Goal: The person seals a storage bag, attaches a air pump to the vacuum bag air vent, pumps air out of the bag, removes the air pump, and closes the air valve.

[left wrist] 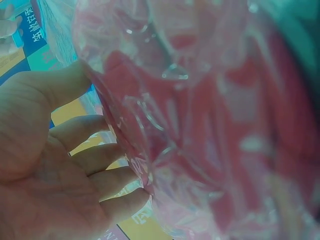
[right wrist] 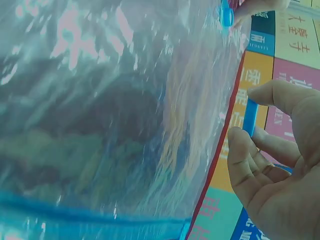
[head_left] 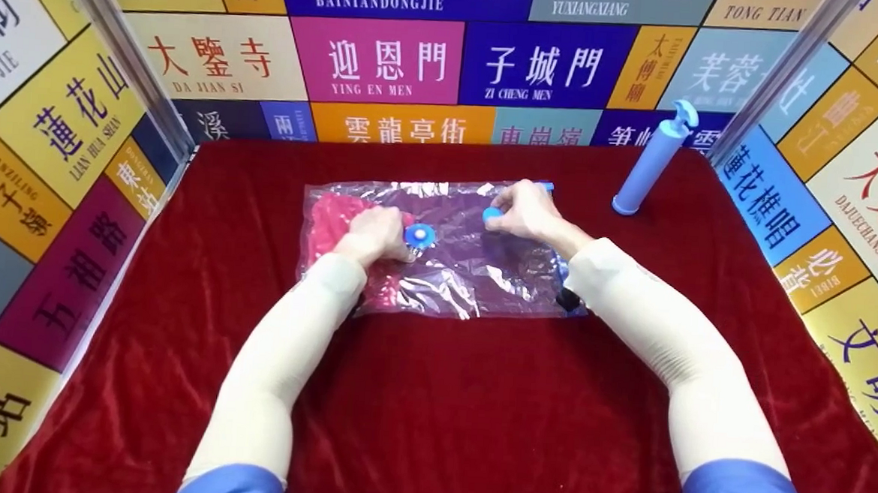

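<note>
A clear plastic vacuum storage bag (head_left: 452,277) lies across the cloth, with crumpled pink fabric (head_left: 328,218) inside its left end. On its upper face is a round blue valve (head_left: 419,236) with a pale centre. My left hand (head_left: 374,232) grips the bag just left of the valve; in the left wrist view its thumb and fingers (left wrist: 120,172) meet the film. My right hand (head_left: 529,210) holds a blue valve cap (right wrist: 250,117) above the bag's right half, pinched between thumb and fingertips. The left hand covers part of the fabric.
A light-blue hand pump (head_left: 650,164) stands upright at the back right. Dark red cloth (head_left: 475,414) covers the table. Panels with printed characters (head_left: 389,60) rise behind and at both sides. A blue strip (right wrist: 95,222) runs along the bag's right end.
</note>
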Available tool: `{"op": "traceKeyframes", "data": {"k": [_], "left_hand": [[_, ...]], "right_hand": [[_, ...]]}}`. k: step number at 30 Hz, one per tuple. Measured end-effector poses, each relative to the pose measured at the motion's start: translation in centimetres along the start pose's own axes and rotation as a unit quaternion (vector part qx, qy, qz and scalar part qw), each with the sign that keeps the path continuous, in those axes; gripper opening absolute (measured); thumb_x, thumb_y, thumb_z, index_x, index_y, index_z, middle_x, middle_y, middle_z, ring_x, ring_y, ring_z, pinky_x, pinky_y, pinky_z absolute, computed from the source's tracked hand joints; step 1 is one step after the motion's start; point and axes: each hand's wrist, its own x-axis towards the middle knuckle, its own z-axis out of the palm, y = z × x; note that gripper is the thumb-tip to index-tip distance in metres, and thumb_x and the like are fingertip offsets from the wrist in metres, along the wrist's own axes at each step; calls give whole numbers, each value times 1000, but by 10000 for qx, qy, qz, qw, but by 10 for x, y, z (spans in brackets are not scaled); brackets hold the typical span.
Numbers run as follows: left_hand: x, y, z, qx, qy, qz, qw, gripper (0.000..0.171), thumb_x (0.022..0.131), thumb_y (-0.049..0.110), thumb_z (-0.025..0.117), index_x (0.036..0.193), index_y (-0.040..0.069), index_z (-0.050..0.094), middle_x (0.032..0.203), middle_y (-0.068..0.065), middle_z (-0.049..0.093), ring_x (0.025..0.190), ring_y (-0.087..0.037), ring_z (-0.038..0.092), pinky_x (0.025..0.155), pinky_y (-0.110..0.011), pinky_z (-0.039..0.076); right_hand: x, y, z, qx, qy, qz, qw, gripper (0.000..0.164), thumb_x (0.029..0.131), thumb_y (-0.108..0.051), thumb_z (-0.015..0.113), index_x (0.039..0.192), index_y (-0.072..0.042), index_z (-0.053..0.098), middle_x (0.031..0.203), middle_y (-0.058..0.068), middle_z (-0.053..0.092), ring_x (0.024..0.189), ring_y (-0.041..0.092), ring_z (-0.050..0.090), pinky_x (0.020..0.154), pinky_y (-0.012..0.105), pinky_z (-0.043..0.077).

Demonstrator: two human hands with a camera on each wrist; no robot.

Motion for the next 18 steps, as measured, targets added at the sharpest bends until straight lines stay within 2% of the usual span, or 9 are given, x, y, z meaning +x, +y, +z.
{"op": "traceKeyframes", "data": {"k": [12,18], "left_hand": [[3,1,2,155,51,-73,9998,66,72,46,96,117,5,71,114,-17,72,103,-37,68,95,-52,56],[3,1,1,153,13,-57,9999,66,72,45,96,120,7,73,118,-18,72,106,-37,68,97,-50,56]], "right_hand": [[5,-22,23,56,-199,-147,9997,38,78,-28,88,109,-7,83,98,10,81,95,24,74,89,37,59],[7,-29,31,-21,-299,-370,9989,33,79,-28,86,105,-9,83,103,10,76,102,27,65,99,40,49]]}}
